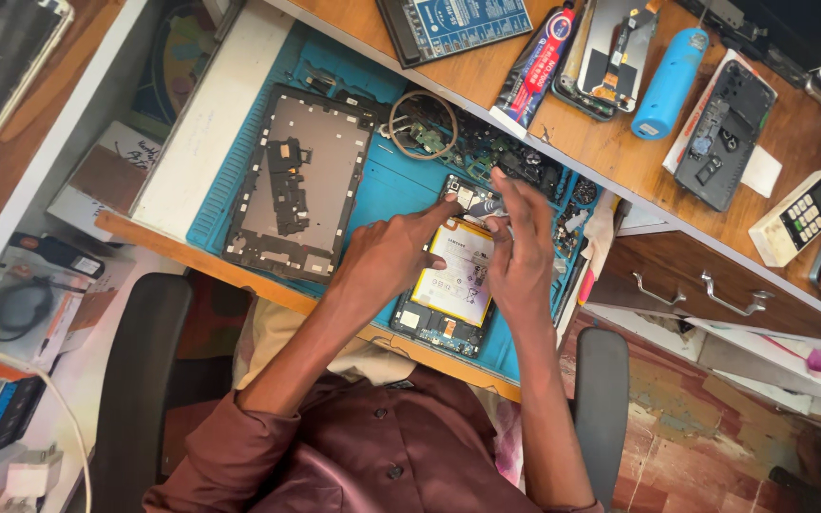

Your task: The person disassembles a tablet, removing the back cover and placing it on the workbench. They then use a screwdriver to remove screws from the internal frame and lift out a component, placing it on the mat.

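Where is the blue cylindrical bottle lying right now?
In the head view, the blue cylindrical bottle lies on the wooden desktop at upper right, between an opened phone with exposed screen parts and a dark phone back cover.

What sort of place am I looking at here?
Likely a phone and tablet repair bench: an opened device with its battery exposed lies on a blue work mat, a stripped tablet frame sits beside it, and a glue tube lies on the wooden desk.
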